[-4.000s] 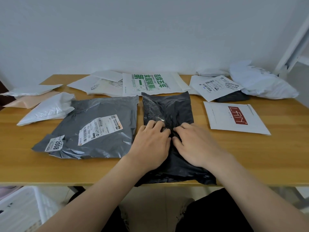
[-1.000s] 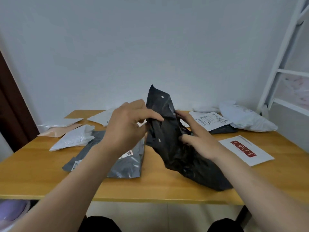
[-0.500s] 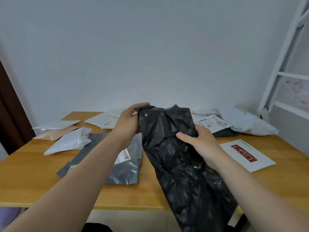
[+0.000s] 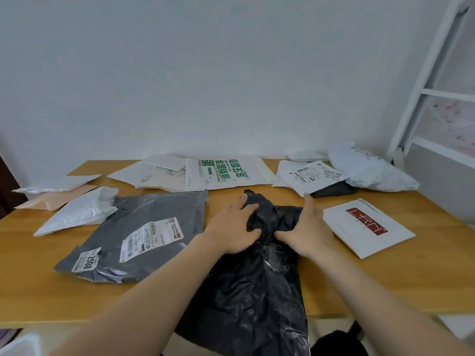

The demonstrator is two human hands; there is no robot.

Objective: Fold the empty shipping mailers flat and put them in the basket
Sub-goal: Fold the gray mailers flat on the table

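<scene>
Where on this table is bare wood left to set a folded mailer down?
Bare wood lies at the front right, between the black mailer and the table edge, in front of the red-logo envelope, and at the front left in front of the grey mailer. The back row along the wall is crowded.

I read this as a room in a home, probably a bedroom or dorm. A plain wooden table (image 4: pixel 385 278) fills the lower half of the frame, pushed against a bare white wall (image 4: pixel 205 73). At the upper right stands a white metal frame (image 4: pixel 421 91) with rungs, possibly a bunk-bed ladder, though the edge cuts it off. Used shipping mailers (image 4: pixel 223 173) with courier labels lie strewn along the table's far side.
</scene>
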